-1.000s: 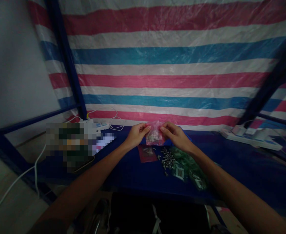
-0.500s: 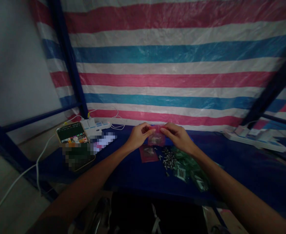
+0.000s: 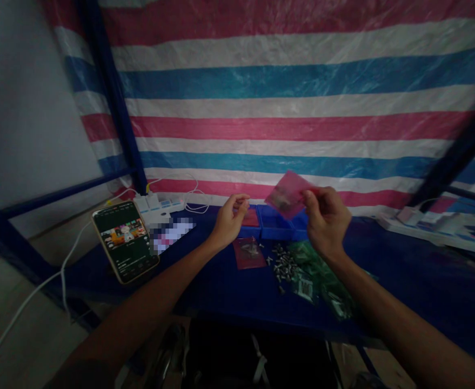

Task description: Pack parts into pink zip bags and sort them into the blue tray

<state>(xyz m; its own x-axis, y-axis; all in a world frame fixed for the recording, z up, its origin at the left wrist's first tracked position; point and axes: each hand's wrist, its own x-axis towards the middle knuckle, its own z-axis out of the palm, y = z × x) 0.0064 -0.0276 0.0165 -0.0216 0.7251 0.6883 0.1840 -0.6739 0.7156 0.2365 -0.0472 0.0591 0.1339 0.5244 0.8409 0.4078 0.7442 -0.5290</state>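
My right hand (image 3: 328, 219) is raised over the blue bins, its thumb and fingers pinching one corner of a small pink plastic bag (image 3: 288, 192). Some dark small parts show through that bag. To the left, my left hand (image 3: 229, 220) is beside a blue bin (image 3: 276, 229) group, its fingers loosely curled and apart from the thumb with nothing seen between them. Pink plastic (image 3: 251, 218) lies in the leftmost bin. On the table below, another pink bag (image 3: 249, 253) with metal parts inside lies flat, beside a pile of loose screws (image 3: 285, 265).
Several green bags (image 3: 316, 265) lie right of the screws, under my right forearm. A phone (image 3: 126, 240) leans at the left, near a blurred-out screen (image 3: 176, 235). White power strips (image 3: 432, 232) with cables stand on both sides. Blue posts (image 3: 113, 102) frame the striped sheet.
My hands have parted. My right hand has carried the pink bag up and to the right, while my left hand has let go of it. The blue bins behind now show.
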